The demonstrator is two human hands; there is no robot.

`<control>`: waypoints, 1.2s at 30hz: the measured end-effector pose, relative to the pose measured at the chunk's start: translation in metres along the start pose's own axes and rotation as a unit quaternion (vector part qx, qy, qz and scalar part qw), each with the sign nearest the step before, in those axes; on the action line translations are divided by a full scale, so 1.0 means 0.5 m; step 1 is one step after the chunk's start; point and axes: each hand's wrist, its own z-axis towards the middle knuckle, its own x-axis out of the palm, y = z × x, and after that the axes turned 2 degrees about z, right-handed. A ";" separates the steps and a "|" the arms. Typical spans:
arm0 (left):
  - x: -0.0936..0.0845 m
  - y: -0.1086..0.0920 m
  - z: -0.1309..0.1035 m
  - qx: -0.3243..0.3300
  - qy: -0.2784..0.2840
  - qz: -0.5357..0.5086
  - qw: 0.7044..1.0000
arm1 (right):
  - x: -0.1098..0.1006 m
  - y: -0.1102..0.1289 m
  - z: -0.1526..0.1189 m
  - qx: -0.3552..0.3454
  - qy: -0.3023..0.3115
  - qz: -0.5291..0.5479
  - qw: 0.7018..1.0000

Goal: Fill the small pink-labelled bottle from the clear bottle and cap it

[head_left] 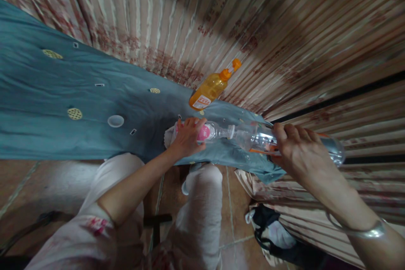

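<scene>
Right hand [296,147] is gripping the larger bottle [263,139]; left hand [188,138] is clasping the pink-labelled bottle [207,131]; 2 long axes are running nearly in line.

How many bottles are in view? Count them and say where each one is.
3. The orange bottle is on the blue cloth near the curtain; the pink-labelled bottle is in the left hand; the large clear bottle is in the right hand.
</scene>
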 end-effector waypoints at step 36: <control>-0.002 -0.003 0.002 -0.009 0.016 -0.001 1.000 | -0.016 -0.003 0.014 -0.004 0.024 -0.015 1.000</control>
